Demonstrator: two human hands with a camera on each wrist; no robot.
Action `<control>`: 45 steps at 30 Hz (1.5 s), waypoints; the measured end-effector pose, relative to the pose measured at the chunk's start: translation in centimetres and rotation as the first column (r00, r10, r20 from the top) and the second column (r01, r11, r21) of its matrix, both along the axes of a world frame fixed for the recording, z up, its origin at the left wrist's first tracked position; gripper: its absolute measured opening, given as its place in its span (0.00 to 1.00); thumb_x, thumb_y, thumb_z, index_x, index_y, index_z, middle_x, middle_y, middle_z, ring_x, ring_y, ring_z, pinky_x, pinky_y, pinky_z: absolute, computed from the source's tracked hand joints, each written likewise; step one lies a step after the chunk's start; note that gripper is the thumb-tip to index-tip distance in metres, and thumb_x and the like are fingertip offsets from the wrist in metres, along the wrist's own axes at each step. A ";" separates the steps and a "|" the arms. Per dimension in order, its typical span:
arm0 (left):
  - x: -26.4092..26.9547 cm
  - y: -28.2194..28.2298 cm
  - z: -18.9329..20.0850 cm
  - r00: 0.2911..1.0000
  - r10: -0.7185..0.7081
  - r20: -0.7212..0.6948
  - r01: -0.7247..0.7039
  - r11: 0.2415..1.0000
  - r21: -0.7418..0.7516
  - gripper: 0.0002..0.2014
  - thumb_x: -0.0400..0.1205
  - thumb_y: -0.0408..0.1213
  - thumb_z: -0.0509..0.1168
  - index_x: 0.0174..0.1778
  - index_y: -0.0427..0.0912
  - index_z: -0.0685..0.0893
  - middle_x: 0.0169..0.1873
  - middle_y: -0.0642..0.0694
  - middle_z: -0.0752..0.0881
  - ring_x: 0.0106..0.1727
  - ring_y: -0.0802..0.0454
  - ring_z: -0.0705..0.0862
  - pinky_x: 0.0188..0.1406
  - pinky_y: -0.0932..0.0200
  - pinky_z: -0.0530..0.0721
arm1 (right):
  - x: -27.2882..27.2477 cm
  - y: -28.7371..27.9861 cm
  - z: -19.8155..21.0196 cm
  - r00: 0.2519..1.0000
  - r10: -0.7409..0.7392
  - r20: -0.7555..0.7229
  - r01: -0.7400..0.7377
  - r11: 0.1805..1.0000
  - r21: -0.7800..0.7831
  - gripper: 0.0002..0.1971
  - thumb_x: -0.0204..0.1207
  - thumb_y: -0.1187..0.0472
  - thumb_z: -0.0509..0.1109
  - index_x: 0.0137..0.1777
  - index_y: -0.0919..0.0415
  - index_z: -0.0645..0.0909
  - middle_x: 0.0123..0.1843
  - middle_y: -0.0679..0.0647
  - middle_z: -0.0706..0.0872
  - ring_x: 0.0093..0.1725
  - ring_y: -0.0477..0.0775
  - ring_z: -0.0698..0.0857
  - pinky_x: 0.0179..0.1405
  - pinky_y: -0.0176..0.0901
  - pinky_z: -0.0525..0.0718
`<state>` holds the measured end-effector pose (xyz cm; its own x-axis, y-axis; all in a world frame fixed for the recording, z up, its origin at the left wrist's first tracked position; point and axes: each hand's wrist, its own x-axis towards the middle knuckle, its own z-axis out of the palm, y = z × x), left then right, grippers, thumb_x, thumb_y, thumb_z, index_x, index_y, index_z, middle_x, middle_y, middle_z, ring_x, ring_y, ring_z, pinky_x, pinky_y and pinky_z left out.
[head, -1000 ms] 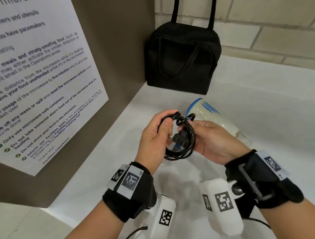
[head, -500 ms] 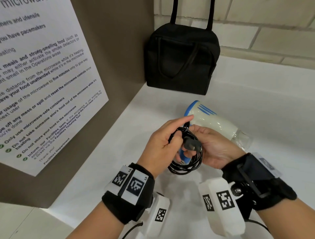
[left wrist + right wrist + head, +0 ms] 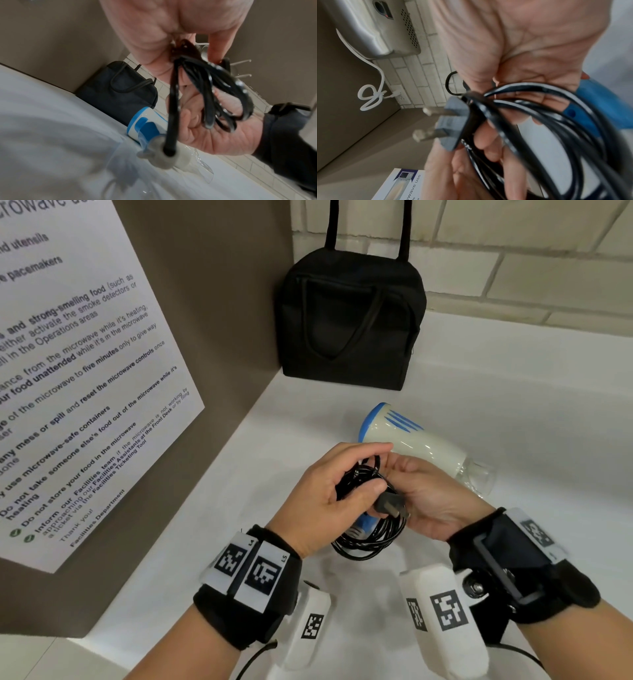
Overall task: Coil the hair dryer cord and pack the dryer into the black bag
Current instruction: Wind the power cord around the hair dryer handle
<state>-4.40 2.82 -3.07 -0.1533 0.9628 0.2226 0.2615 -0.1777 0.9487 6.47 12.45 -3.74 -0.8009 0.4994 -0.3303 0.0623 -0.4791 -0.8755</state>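
A cream and blue hair dryer (image 3: 411, 440) lies on the white counter (image 3: 513, 405), its blue handle (image 3: 149, 128) pointing toward me. Its black cord (image 3: 370, 539) is bundled into a coil (image 3: 214, 94) between both hands. My left hand (image 3: 329, 491) grips the top of the coil, thumb by the grey plug (image 3: 390, 506), whose two prongs (image 3: 429, 121) stick out. From the right, my right hand (image 3: 431, 501) holds the coil with its fingers curled behind the loops (image 3: 539, 121). The black bag (image 3: 349, 320) stands upright in the back corner, apparently closed.
A brown wall panel with a printed notice (image 3: 85, 371) borders the counter on the left. A white brick wall (image 3: 513, 268) runs behind. In the right wrist view a metal appliance (image 3: 376, 27) hangs on the wall, its white cable (image 3: 371, 94) plugged into a socket.
My left hand has slid over the top of the coil and the bundle has dropped lower, toward the dryer handle. The plug now lies across the loops. The dryer and bag have stayed put.
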 end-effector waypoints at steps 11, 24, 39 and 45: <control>0.1 1.0 -0.2 0.992 0.076 0.101 -0.066 0.993 -0.100 0.16 0.77 0.38 0.64 0.57 0.62 0.74 0.57 0.43 0.81 0.40 0.63 0.84 0.44 0.72 0.80 | 0.3 0.4 -0.3 0.986 -0.159 -0.058 0.161 0.986 0.042 0.08 0.76 0.71 0.57 0.43 0.60 0.74 0.25 0.55 0.83 0.20 0.49 0.82 0.22 0.35 0.82; -0.9 1.0 0.2 0.962 0.072 0.263 -0.048 0.994 -0.094 0.26 0.68 0.26 0.72 0.52 0.62 0.77 0.52 0.53 0.82 0.37 0.68 0.83 0.35 0.75 0.80 | 2.5 -0.4 -0.7 0.947 -0.029 -0.320 0.085 0.983 0.162 0.20 0.51 0.66 0.63 0.45 0.52 0.80 0.34 0.55 0.89 0.37 0.54 0.83 0.39 0.38 0.83; -0.3 0.5 0.4 0.953 0.083 0.293 -0.050 0.992 -0.120 0.26 0.67 0.30 0.71 0.60 0.54 0.77 0.52 0.52 0.84 0.28 0.69 0.81 0.30 0.74 0.78 | 2.9 -1.7 0.1 0.960 -0.201 -0.195 0.274 0.539 0.797 0.11 0.62 0.48 0.70 0.45 0.34 0.82 0.47 0.26 0.86 0.47 0.37 0.84 0.44 0.29 0.80; 0.5 0.5 0.3 0.970 0.135 0.204 -0.121 0.989 -0.080 0.20 0.77 0.27 0.64 0.56 0.58 0.77 0.41 0.58 0.82 0.27 0.60 0.79 0.31 0.80 0.76 | 3.2 -1.4 0.3 0.938 -0.272 -0.217 0.320 0.428 0.845 0.10 0.61 0.45 0.71 0.43 0.37 0.80 0.49 0.29 0.81 0.51 0.37 0.81 0.45 0.25 0.76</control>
